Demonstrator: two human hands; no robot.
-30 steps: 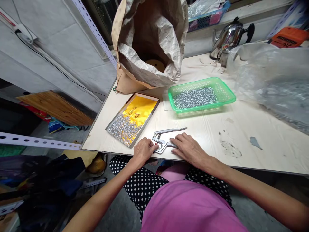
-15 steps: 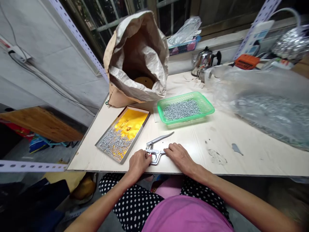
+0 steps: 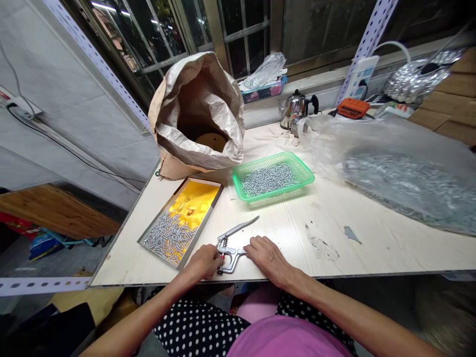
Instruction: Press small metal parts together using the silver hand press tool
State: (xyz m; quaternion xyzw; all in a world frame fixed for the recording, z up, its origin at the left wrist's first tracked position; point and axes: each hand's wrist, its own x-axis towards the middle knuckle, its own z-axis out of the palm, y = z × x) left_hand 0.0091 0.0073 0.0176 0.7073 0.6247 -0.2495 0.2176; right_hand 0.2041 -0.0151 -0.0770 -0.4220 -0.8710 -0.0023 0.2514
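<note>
My left hand (image 3: 203,262) is curled at the jaw end of metal hand pliers (image 3: 231,244) lying near the table's front edge, fingertips pinched together against the jaw. What they pinch is too small to make out. My right hand (image 3: 266,257) lies over the pliers' lower handle, fingers bent down onto it. The upper handle sticks up and away to the right. To the left is a flat box with a yellow lining (image 3: 193,206), holding a heap of small metal pins. A green plastic basket (image 3: 305,171) behind holds more of the same pins.
A big open paper sack (image 3: 199,116) stands at the back left. A clear plastic bag of metal parts (image 3: 401,168) covers the right side. A steel kettle (image 3: 295,106), an orange device (image 3: 352,108) and a power strip (image 3: 359,77) sit by the window. The table edge (image 3: 297,277) runs just before my hands.
The view has tilted upward, so the window and back shelf now show. Both hands have stayed at the pliers in the same grip.
</note>
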